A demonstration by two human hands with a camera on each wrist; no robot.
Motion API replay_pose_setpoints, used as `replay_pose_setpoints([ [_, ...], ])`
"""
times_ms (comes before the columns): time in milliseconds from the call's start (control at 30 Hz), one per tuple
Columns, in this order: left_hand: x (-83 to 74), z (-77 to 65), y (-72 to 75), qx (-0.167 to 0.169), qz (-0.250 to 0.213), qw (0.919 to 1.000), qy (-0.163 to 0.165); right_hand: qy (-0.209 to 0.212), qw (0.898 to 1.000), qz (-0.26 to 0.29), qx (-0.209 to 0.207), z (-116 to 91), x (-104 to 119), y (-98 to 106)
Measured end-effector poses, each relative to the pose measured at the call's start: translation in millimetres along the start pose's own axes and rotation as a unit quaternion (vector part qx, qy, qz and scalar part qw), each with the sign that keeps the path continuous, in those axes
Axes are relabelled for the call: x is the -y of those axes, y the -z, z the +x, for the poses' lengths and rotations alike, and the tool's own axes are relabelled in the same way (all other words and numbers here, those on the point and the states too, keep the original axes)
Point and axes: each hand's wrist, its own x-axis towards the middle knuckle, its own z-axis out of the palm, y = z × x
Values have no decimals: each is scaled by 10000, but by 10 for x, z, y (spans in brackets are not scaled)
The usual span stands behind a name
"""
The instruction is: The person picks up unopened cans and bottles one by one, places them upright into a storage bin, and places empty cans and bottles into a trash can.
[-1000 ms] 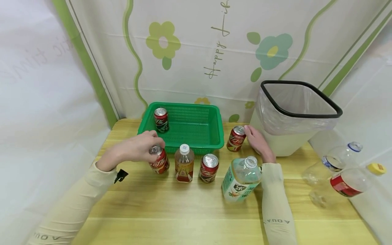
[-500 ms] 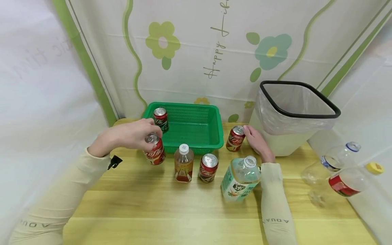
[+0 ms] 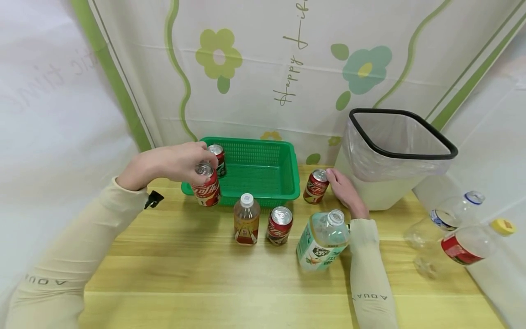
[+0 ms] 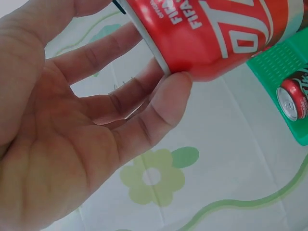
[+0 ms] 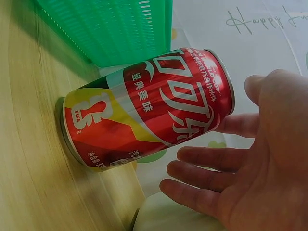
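My left hand point(image 3: 176, 162) grips a red soda can point(image 3: 207, 187) by its top end, fingers and thumb around the rim. The can is held upright in front of the left end of a green basket point(image 3: 263, 199), covering part of its edge. Inside the basket stands another red and dark can point(image 3: 220, 161), partly behind my fingers. My right hand point(image 3: 346, 189) is beside a standing red can point(image 3: 315, 187). In the right wrist view its fingers point(image 5: 207, 175) are extended near the can's top; one finger passes behind the can, and contact is unclear.
In front of the basket stand an amber drink bottle point(image 3: 247, 221), a red can point(image 3: 280, 227) and a large green-labelled bottle point(image 3: 322, 242). A lined bin point(image 3: 370, 183) stands at the back right. Two clear plastic bottles point(image 3: 464, 249) lie at the table's right.
My left hand has raised the soda can off the table and moved it back to the basket's left front edge. My right hand has stayed beside its can.
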Motion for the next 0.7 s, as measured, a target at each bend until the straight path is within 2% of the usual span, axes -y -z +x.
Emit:
replay_pose_setpoints([
  [200,55,78,61,77,80,9999,73,-8,10000,15,-8,-1,12,1],
  [500,218,195,107,99,156,9992,362,-24,10000,37,-41,0,11,1],
  [700,396,294,90,182,-79,9988,456,-22,10000,28,-41,3,-5,0],
])
